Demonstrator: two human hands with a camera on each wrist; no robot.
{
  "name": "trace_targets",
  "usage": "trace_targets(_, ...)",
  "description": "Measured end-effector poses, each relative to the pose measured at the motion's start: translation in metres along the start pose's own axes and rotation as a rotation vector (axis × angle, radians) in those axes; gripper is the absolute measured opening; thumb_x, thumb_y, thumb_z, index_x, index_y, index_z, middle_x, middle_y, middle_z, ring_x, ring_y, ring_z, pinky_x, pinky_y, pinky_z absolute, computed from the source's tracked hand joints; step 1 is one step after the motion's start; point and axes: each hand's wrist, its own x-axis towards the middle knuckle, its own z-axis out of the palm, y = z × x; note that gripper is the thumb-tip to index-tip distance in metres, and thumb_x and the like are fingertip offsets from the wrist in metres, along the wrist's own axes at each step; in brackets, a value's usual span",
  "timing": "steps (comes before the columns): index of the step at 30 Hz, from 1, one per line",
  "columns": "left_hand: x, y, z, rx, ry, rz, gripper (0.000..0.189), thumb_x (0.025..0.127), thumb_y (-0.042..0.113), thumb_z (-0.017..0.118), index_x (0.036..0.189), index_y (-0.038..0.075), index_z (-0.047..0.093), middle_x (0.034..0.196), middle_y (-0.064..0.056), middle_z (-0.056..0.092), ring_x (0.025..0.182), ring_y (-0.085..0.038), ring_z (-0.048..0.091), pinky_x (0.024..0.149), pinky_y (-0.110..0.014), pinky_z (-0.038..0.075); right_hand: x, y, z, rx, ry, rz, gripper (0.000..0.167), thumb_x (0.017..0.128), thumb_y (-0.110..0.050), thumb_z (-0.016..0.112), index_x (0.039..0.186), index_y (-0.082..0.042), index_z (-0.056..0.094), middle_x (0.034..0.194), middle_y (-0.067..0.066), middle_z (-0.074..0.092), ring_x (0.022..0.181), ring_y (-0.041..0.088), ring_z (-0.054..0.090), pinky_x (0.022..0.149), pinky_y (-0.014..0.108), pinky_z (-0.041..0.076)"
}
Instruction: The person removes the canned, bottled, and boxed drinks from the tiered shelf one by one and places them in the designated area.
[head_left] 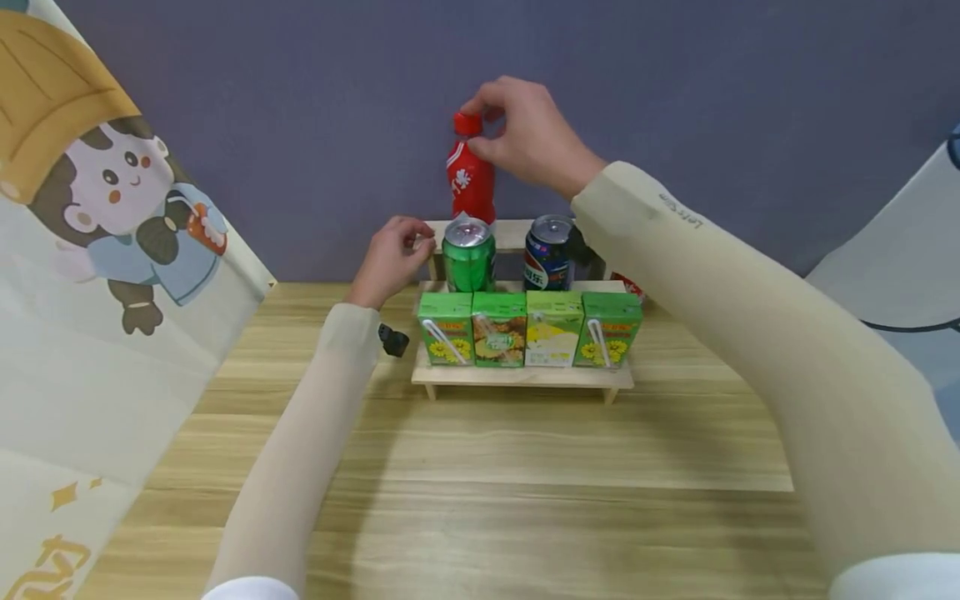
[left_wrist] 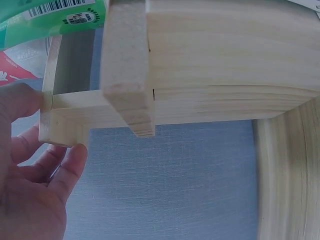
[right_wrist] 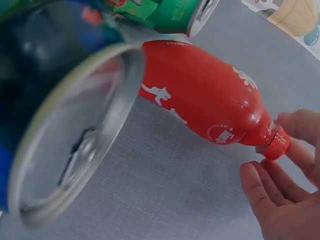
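Observation:
In the head view, a red plastic bottle (head_left: pixel 472 179) stands upright at the back of a tiered wooden rack (head_left: pixel 517 377). My right hand (head_left: pixel 528 133) reaches over from the right, thumb and index finger pinching around the red cap (right_wrist: pixel 278 145); the other fingers stay off the bottle. On the rack's left side, my left hand (head_left: pixel 392 260) grips a corner of the wooden frame, with the thumb on one side and the fingertips (left_wrist: pixel 75 157) on the other. A green can (head_left: pixel 469 258) and a dark blue can (head_left: pixel 547 254) stand in front of the bottle.
Several green drink cartons (head_left: pixel 499 333) line the front step of the rack. A red package (head_left: pixel 628 286) shows partly behind its right end. Wood-grain table (head_left: pixel 525 475) lies in front, a grey-blue wall panel (head_left: pixel 300 142) behind, and a cartoon-printed panel (head_left: pixel 67 383) at left.

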Motion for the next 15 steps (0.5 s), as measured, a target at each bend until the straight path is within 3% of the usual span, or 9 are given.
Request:
trace_targets(8, 0.0015, 0.0026, -0.0005, -0.006, -0.003, -0.001, 0.021, 0.095, 0.022, 0.058, 0.107, 0.006, 0.063, 0.113, -0.008, 0.052, 0.098, -0.023, 0.050, 0.085, -0.039, 0.044, 0.0009, -0.0053, -0.0012, 0.046, 0.004, 0.060, 0.028, 0.092, -0.022, 0.061, 0.116, -0.009, 0.052, 0.120, 0.003, 0.056, 0.102, 0.014, 0.053, 0.086, 0.024, 0.049)
trace_targets(15, 0.0004, 0.0008, 0.0002, -0.001, -0.022, -0.010, 0.022, 0.095, 0.024, 0.058, 0.108, 0.007, 0.063, 0.113, -0.007, 0.052, 0.099, -0.022, 0.051, 0.086, -0.038, 0.045, -0.0061, -0.0010, 0.0000, 0.051, 0.045, 0.027, 0.025, 0.091, -0.020, 0.062, 0.110, -0.006, 0.052, 0.112, 0.004, 0.058, 0.094, 0.014, 0.054, 0.081, 0.024, 0.050)
